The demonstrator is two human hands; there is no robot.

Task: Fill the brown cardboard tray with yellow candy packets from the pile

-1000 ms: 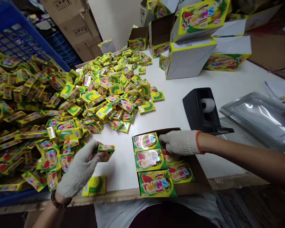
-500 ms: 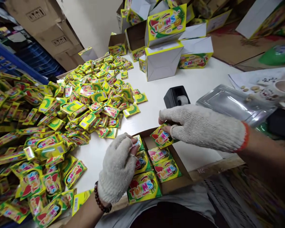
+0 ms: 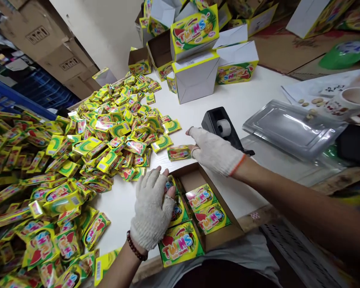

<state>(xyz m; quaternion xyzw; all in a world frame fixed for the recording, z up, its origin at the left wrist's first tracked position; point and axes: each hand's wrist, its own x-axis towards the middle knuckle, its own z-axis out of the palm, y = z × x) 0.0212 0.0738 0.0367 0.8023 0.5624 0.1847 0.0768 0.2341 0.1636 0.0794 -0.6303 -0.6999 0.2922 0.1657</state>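
My left hand (image 3: 153, 208), in a white fingerless knit glove, lies with fingers stretched over the left row of a shallow brown cardboard box (image 3: 228, 196). It partly hides the small yellow-green TWINS packs beneath; a nearer pack (image 3: 181, 243) shows fully. Two more packs, one of them a TWINS pack (image 3: 211, 218), fill part of the right row, with bare cardboard at the far end. Beyond the box, my gloved right hand (image 3: 217, 150) has its fingers and thumb apart. Its thumb is at the end of a single pack (image 3: 179, 153) standing on its narrow side.
A large heap of packs (image 3: 108, 132) covers the left side of the white table. A black tape dispenser (image 3: 222, 126) stands just behind my right hand. Display cartons (image 3: 195, 78) are stacked at the back. A clear plastic lid (image 3: 291, 124) and a cup (image 3: 355, 100) are on the right.
My right hand has moved left and away from me, taking a pack out of the box's right row onto the table beyond. My left hand's fingers have straightened from their pinch.
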